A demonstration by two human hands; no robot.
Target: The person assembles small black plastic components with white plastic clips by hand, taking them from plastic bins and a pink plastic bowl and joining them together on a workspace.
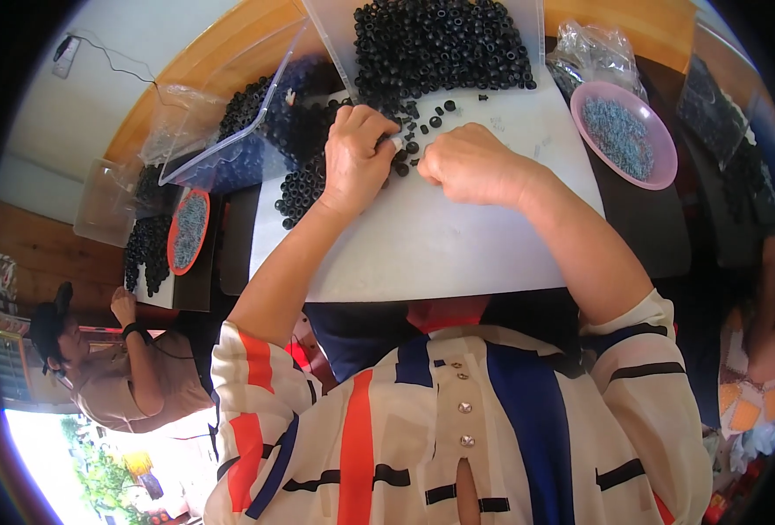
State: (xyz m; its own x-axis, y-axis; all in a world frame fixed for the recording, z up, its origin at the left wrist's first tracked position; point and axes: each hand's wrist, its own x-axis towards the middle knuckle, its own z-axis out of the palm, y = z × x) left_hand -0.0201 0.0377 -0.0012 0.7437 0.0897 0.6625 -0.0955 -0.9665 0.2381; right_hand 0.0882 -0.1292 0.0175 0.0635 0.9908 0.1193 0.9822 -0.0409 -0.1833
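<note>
My left hand (357, 157) is closed over the edge of a heap of black plastic rings (300, 192), thumb and forefinger pinched around a small black plastic part. A little to the right, my right hand (475, 166) is curled shut with its knuckles up. Its fingertips point at the left hand, and what they hold, if anything, is hidden. Loose small black parts (435, 122), some round and some like pegs, lie on the white work board (440, 254) between and beyond the hands.
A clear bin (538, 44) of black rings tilts toward me at the back; another clear bin (230, 166) stands left. On the right sits a pink bowl (665, 166) of tiny metal springs, beside a plastic bag (593, 52). At far left, a person (142, 376) works near an orange bowl (174, 245).
</note>
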